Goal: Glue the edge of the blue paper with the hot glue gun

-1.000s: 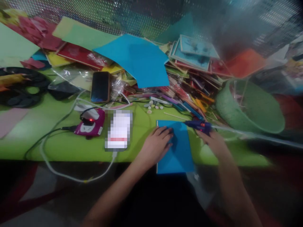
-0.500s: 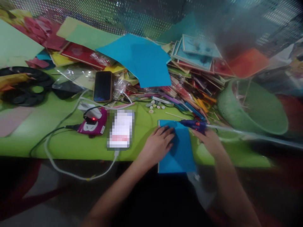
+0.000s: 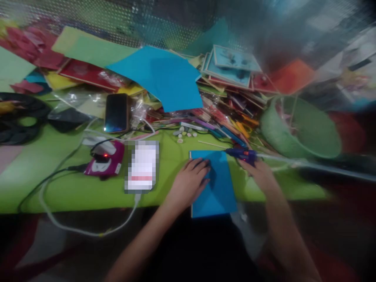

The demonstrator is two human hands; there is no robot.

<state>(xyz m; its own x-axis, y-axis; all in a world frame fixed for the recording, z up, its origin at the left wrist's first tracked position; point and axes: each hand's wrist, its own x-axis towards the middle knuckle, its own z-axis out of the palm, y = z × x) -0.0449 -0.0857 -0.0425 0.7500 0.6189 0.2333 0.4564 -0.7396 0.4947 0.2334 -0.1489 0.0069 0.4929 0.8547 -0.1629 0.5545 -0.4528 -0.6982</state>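
- Where the green table (image 3: 58, 184) meets its near edge, a blue card (image 3: 219, 188) lying flat, long side pointing away, near end poking out past the edge.
- Left hand (image 3: 188, 182) resting palm down on the left part of the blue card, fingers (image 3: 202, 166) spread and pointing up and to the right, not curled round anything, just pressing flat.
- Left arm coming in from low on the left, slanting up to the card.
- Right hand (image 3: 258, 174) just right of the card's far corner, wrapped tight round a blue glue gun (image 3: 243, 155).
- Glue gun tip pointing left, at the top right corner of the card; too blurry to tell if touching.
- Right arm reaching up from the low right, wrist bent a little inward.
- Thin pale cable (image 3: 308, 164) trailing off to the right from the glue gun.
- Green bowl (image 3: 305, 133) near, past the right hand.
- Little pale pebbles (image 3: 185, 134) beyond the card.
- Blurred white phone (image 3: 141, 166) to the left of the left hand, with a pink charger (image 3: 104, 164) beside it showing a red light.
- Dark phone (image 3: 116, 112) farther back.
- Big blue paper sheet (image 3: 164, 76) on a messy pile of coloured cards (image 3: 232, 66) at the back.
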